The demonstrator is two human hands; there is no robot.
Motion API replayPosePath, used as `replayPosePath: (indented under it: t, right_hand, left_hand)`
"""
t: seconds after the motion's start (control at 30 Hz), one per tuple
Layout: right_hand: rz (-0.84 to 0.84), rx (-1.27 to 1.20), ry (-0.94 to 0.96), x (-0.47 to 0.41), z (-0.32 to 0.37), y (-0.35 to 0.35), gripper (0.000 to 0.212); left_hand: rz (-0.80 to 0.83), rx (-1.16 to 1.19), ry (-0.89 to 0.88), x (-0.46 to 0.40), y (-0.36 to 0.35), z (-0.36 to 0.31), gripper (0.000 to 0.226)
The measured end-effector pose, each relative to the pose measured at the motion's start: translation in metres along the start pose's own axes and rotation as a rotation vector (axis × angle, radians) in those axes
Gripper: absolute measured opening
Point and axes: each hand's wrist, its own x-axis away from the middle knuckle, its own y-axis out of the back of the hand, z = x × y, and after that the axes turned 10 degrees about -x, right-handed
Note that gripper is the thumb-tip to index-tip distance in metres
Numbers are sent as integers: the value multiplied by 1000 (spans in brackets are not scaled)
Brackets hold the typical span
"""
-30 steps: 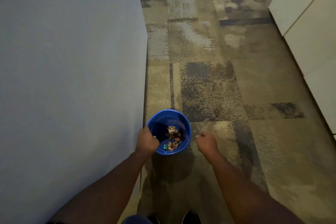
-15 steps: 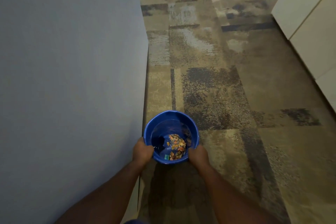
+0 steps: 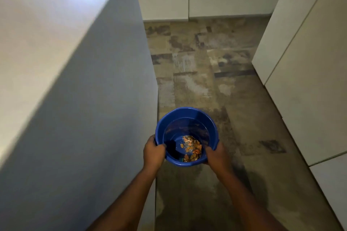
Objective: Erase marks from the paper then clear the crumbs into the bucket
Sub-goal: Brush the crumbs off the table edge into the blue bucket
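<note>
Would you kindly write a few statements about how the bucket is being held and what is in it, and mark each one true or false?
1. Both hands hold the round blue plastic bucket by its near rim, the left hand on one side and the right hand on the other. True.
2. The bucket holds nothing. False: a heap of orange and grey scraps lies on its bottom.
3. The bucket stands on a table. False: it is over the mottled brown floor, in the grip of both hands.
4. A tall pale wall panel is on the person's left. True.
5. A lid covers the bucket. False: its top is uncovered.
</note>
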Motion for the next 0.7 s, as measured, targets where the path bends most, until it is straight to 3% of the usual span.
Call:
replayPosePath:
  t: [0.13,0.33,0.5,0.7]
  right_hand:
    - [-7,28,83,64,93,18,31]
    - [-73,20,185,145,209,21,29]
    - [-103,15,222,173,257,1,30]
    - [-176,16,266,180,274,-37,34]
  left_hand:
    - [-25,60,-56,55,53,-85,39]
    - [-51,90,-136,118,125,-180,52]
    - [-69,2,-223,141,172,-222,50]
    - [-82,-286,-442,141,219,-247,39]
